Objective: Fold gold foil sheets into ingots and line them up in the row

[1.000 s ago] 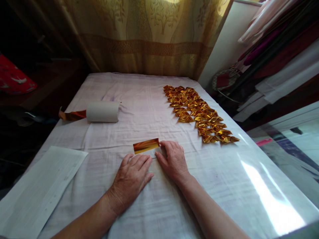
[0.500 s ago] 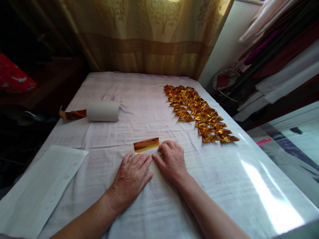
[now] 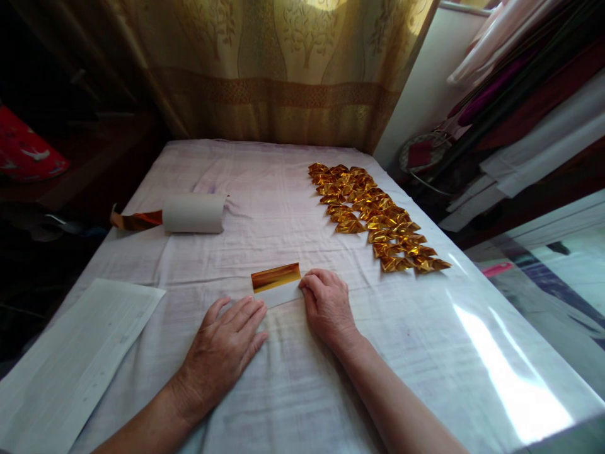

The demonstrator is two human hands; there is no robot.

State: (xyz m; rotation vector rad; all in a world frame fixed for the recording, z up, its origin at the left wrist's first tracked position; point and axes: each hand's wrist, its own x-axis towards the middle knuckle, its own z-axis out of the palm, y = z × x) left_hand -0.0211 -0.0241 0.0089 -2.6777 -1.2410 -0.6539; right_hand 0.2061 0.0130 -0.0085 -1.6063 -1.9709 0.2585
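While the left hand (image 3: 224, 347) lies flat, fingertips at the near left corner of the small rectangular gold-and-white paper (image 3: 276, 278) on the pale cloth (image 3: 283, 391), the right hand (image 3: 328, 306) pinches its right end, keeping it between and just ahead of them.

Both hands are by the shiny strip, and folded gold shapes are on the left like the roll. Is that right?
Not quite: the head view shows folded gold shapes on the right. The roll is on the left; left hand and right hand are by the strip.
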